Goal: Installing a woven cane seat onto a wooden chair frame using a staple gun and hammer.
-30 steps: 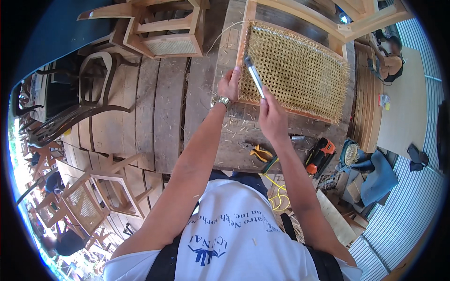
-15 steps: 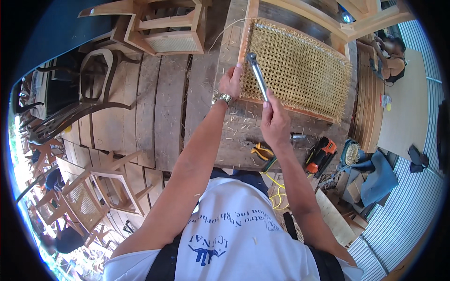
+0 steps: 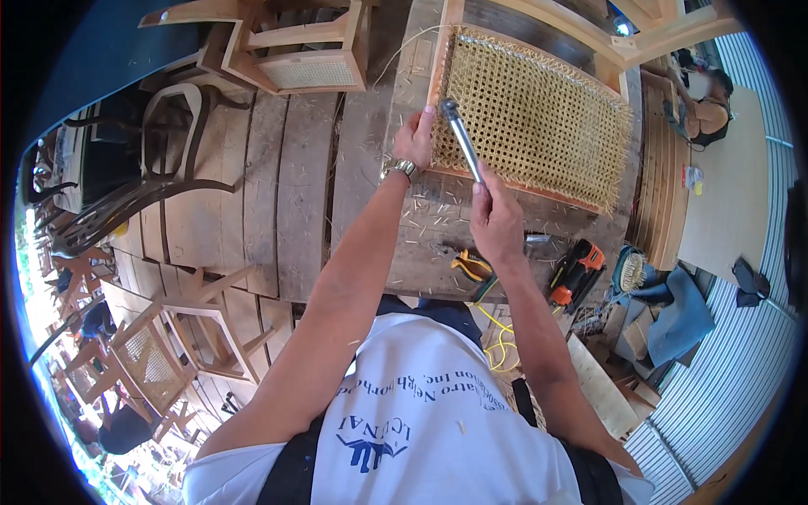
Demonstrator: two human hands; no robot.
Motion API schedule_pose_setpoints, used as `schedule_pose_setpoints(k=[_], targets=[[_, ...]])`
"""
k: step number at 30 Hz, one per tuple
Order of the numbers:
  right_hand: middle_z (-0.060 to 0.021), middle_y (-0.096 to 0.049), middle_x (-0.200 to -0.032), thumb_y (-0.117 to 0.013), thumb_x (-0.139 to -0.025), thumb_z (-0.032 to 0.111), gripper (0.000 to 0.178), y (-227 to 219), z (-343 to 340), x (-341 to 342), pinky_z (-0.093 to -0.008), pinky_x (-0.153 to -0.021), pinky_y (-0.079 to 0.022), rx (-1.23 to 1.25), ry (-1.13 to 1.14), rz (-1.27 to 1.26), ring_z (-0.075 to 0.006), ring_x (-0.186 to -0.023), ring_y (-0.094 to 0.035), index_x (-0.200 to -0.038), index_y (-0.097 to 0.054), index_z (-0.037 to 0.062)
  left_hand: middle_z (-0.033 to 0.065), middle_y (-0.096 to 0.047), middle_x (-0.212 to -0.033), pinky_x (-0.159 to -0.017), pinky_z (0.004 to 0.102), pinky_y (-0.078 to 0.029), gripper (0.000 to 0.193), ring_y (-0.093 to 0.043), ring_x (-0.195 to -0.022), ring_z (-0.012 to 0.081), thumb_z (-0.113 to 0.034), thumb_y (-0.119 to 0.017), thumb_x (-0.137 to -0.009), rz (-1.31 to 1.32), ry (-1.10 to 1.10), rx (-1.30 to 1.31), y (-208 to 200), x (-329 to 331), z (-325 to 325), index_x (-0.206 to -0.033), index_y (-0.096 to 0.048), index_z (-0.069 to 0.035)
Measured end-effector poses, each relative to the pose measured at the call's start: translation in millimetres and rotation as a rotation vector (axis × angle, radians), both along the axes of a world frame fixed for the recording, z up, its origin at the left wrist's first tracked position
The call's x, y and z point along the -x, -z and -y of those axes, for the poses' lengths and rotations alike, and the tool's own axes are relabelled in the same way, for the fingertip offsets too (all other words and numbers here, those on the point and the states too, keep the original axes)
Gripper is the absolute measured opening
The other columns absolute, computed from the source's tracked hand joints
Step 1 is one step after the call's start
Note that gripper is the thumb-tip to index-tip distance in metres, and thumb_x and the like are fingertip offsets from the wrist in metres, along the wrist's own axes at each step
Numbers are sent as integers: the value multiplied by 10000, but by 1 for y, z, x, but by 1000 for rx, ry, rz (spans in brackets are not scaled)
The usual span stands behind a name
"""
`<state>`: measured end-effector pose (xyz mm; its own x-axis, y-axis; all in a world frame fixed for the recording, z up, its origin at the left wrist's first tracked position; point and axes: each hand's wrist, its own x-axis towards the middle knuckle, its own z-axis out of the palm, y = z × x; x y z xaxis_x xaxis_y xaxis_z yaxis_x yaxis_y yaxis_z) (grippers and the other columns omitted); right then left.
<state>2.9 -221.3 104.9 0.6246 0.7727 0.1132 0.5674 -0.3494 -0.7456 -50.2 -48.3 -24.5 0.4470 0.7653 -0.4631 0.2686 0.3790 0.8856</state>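
A wooden chair frame [image 3: 438, 76] lies on the plank worktop, with a woven cane panel [image 3: 526, 118] across its seat. Cane ends stick out around the panel's edges. My left hand [image 3: 412, 141], with a watch on its wrist, is closed at the frame's left rail, the thumb along the wood; its fingertips are partly hidden. My right hand [image 3: 497, 210] grips the handle of a metal hammer [image 3: 462, 139]. The hammer's head is over the panel's left edge, close to my left thumb. Whether it touches the cane I cannot tell.
Near the worktop's front edge lie yellow-handled pliers [image 3: 471, 266] and an orange-and-black power tool [image 3: 578, 273]. Cane scraps litter the planks [image 3: 429, 215]. Wooden chairs [image 3: 307, 71] stand to the left. A yellow cord [image 3: 501, 341] hangs by my waist. Another person [image 3: 707, 109] sits at far right.
The hammer head has dropped slightly toward the panel's left edge. My left hand has stayed at the rail, and the view has shifted a little.
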Motion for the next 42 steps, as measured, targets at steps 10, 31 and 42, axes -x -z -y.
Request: schedule_pose_setpoints(k=[10,31,42], targets=[[-172,-674,-985,-566,-943,88,384,5,8,8,-383,-689,-537,-58,12,28,-301,-773,-674,-1326,-552,83,201,-642,-1216,-1014,347,-419,782,-585,-1162,256,-624,-498,-926,-86,39,-115,-9,-4,-5,-1277,-569,71],[-156,-645,-946,-574,-952,49,401,3,29,29,-344,-667,-511,-113,4,-17,-254,-744,-620,-1348,-520,28,84,-638,-849,-725,312,-436,745,-545,-782,176,-665,-472,-899,-70,2,-128,3,-6,-7,-1140,-658,15],[-170,-656,-1015,-570,-944,49,375,30,40,24,-373,-717,-528,77,-16,-86,-313,-827,-654,-1319,-547,46,53,-630,-963,-733,293,-427,799,-532,-828,149,-671,-565,-852,15,-43,-41,12,-9,-12,-1235,-618,29]])
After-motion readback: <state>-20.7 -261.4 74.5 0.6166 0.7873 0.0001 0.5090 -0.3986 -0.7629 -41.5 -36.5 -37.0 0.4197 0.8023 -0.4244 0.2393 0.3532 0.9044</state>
